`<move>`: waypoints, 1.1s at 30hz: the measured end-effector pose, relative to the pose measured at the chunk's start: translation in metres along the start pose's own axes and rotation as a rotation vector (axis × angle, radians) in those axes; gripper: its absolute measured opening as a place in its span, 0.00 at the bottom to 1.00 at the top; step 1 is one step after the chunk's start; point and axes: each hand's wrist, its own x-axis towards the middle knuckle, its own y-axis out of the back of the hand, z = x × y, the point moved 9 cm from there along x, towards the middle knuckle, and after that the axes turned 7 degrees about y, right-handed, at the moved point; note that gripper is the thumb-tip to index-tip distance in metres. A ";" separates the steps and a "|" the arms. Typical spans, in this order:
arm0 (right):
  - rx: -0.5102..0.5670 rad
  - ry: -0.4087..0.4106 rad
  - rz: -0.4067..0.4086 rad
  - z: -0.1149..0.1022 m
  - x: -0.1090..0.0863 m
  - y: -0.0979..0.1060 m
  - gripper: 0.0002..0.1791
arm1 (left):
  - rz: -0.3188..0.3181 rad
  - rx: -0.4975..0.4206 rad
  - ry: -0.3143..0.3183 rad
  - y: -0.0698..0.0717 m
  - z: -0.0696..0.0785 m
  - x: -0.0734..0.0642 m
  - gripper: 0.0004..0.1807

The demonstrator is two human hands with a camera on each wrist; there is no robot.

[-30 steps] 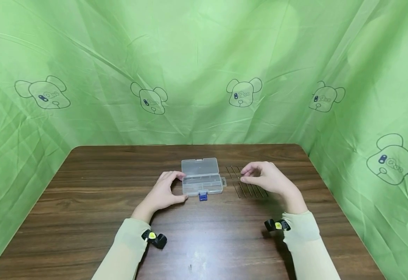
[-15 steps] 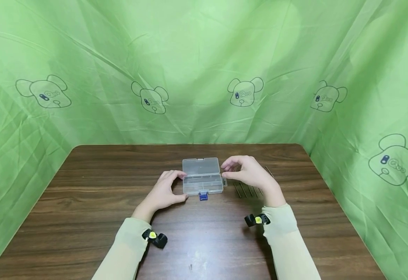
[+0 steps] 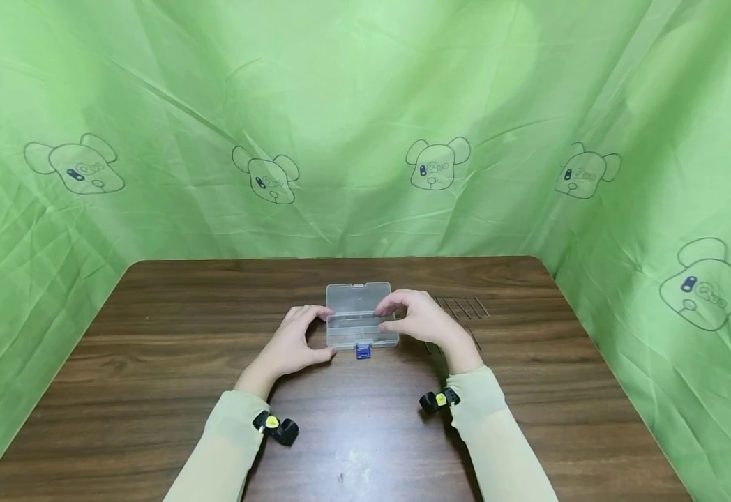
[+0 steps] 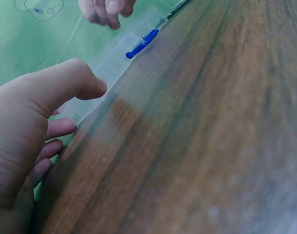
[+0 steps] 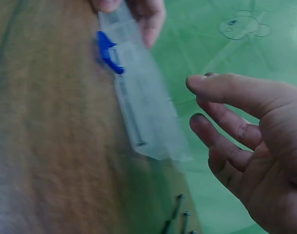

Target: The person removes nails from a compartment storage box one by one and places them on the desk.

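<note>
A clear plastic compartment box lies with its lid raised at the back and a blue latch hanging at the front. My left hand grips its left end, thumb at the front corner and fingers round the side. Over the box's right part hovers my right hand, thumb and fingertips bent toward each other; I cannot tell whether something thin is between them. Along the box's front, a slim rod with a small head shows through the plastic in the right wrist view.
Right of the box, long thin metal pieces with small heads lie in two rows, several per row, partly behind the right hand. The brown wooden table meets a green curtain at its back edge.
My right hand has moved left from over the rows of thin metal pieces to above the box's right part, uncovering pieces in the back row. The left hand and box have stayed put.
</note>
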 end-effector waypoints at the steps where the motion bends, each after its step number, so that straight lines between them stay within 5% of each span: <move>1: -0.014 -0.001 -0.008 0.001 0.000 -0.003 0.13 | -0.001 -0.002 0.004 0.000 0.000 0.000 0.40; 33: -0.294 0.089 -0.110 0.000 0.008 -0.026 0.04 | -0.019 -0.008 0.046 -0.001 -0.005 0.001 0.40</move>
